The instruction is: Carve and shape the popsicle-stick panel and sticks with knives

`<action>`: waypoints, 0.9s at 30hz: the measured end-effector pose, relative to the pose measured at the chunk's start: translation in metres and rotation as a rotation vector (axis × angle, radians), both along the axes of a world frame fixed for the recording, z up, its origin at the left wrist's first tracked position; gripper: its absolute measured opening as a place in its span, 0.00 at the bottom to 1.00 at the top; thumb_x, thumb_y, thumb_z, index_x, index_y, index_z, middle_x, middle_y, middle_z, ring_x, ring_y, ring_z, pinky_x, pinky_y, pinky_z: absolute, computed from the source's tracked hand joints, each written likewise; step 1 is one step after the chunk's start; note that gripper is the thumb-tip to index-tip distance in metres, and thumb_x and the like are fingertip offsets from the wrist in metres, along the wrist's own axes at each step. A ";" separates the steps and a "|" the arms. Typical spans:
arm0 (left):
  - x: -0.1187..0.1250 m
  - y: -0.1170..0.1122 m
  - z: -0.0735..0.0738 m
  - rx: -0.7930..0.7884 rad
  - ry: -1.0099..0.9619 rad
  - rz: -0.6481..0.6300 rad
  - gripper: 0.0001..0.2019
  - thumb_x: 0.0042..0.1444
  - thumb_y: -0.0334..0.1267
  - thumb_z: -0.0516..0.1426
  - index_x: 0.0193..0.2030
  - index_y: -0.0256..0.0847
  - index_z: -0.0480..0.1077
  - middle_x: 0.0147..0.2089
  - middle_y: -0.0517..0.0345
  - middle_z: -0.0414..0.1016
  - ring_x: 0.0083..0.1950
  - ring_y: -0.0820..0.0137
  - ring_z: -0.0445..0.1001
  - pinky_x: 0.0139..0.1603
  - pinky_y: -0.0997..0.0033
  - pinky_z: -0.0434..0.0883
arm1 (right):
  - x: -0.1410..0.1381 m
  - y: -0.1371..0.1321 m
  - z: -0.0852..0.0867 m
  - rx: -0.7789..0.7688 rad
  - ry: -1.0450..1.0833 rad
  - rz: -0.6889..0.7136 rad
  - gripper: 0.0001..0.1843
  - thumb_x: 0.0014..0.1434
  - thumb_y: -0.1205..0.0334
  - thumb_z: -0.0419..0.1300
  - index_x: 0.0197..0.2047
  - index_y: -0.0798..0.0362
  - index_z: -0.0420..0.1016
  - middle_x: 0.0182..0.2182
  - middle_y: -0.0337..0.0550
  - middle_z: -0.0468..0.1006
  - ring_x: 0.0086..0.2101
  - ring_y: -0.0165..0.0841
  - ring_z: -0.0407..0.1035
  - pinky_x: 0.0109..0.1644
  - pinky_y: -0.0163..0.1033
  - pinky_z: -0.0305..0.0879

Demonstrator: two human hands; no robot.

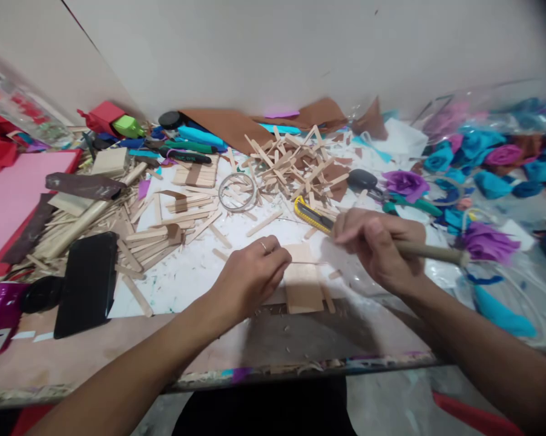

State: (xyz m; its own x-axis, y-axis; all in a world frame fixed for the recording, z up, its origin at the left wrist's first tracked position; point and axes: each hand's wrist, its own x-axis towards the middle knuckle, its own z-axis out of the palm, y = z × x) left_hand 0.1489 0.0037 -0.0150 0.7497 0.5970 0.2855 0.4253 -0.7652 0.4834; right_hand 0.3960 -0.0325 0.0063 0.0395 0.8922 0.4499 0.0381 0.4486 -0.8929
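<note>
My left hand (252,272) is closed, fingertips pinched at the left edge of a small flat panel of wooden sticks (304,293). From those fingertips a thin stick (307,263) seems to run right across the panel. Fingers curled, my right hand (382,245) grips a tan round rod (431,251) above the table, right of the panel; its far end points right. A yellow box cutter (312,215) lies just beyond the right fingertips, and I cannot tell whether they touch it.
Loose craft sticks (291,160) are heaped at the back, near a tape roll (237,192). Left are a black phone (86,284) and a purple power strip (0,315). Paper flowers (488,242) crowd the right. The table's front edge (209,378) runs close to me.
</note>
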 end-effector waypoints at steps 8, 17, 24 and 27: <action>0.000 0.003 0.007 0.033 0.081 -0.056 0.09 0.66 0.32 0.57 0.39 0.41 0.80 0.47 0.54 0.78 0.40 0.70 0.78 0.40 0.70 0.75 | -0.004 0.006 -0.001 -0.086 0.264 0.252 0.37 0.65 0.25 0.50 0.37 0.49 0.84 0.18 0.35 0.58 0.18 0.29 0.51 0.25 0.40 0.53; -0.004 0.007 0.012 0.011 0.109 -0.113 0.11 0.68 0.32 0.54 0.46 0.41 0.80 0.43 0.54 0.76 0.38 0.70 0.76 0.40 0.71 0.72 | -0.017 0.006 0.007 -0.130 0.408 0.259 0.24 0.73 0.40 0.56 0.35 0.47 0.79 0.16 0.30 0.58 0.13 0.26 0.47 0.19 0.35 0.52; -0.004 0.009 0.012 0.014 0.117 -0.139 0.12 0.69 0.34 0.54 0.45 0.41 0.80 0.40 0.53 0.76 0.39 0.68 0.76 0.39 0.71 0.71 | -0.023 0.007 0.019 -0.207 0.454 0.267 0.38 0.65 0.22 0.50 0.31 0.50 0.77 0.16 0.31 0.54 0.17 0.26 0.42 0.20 0.35 0.43; -0.003 0.009 0.012 -0.007 0.098 -0.137 0.12 0.70 0.34 0.54 0.46 0.41 0.80 0.40 0.53 0.76 0.38 0.68 0.76 0.40 0.70 0.71 | -0.030 0.012 0.023 -0.271 0.464 0.321 0.42 0.65 0.21 0.47 0.21 0.50 0.68 0.15 0.32 0.52 0.16 0.26 0.44 0.18 0.34 0.42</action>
